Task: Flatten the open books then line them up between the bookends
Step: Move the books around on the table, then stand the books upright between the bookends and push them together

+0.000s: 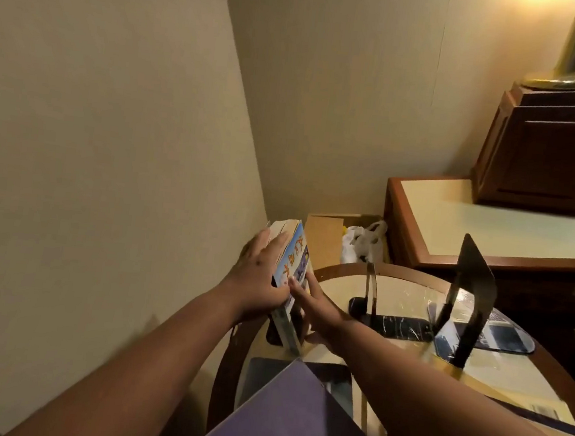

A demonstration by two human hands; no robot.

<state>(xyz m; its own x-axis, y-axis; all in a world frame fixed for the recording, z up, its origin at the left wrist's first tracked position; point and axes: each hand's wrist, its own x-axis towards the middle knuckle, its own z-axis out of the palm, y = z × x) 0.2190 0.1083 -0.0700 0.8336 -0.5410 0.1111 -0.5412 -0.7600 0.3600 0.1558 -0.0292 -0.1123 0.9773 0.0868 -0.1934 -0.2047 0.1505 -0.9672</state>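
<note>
My left hand (258, 278) and right hand (318, 315) sandwich the books (294, 254), stood upright and leaning slightly at the left edge of the round table (227, 371), hard by the wall. The left fingers (272, 243) lie straight and close together along the far cover and page edges. The right fingers (301, 290) are stretched flat against the bright blue cover with orange lettering. Two black bookends stand well apart from the books: one (372, 294) near the table's middle, the other (470, 290) further right. A purple book (293, 421) tilts up in the foreground. Beyond, a cardboard box (323, 235) holds a white plastic bag (361, 241).
</note>
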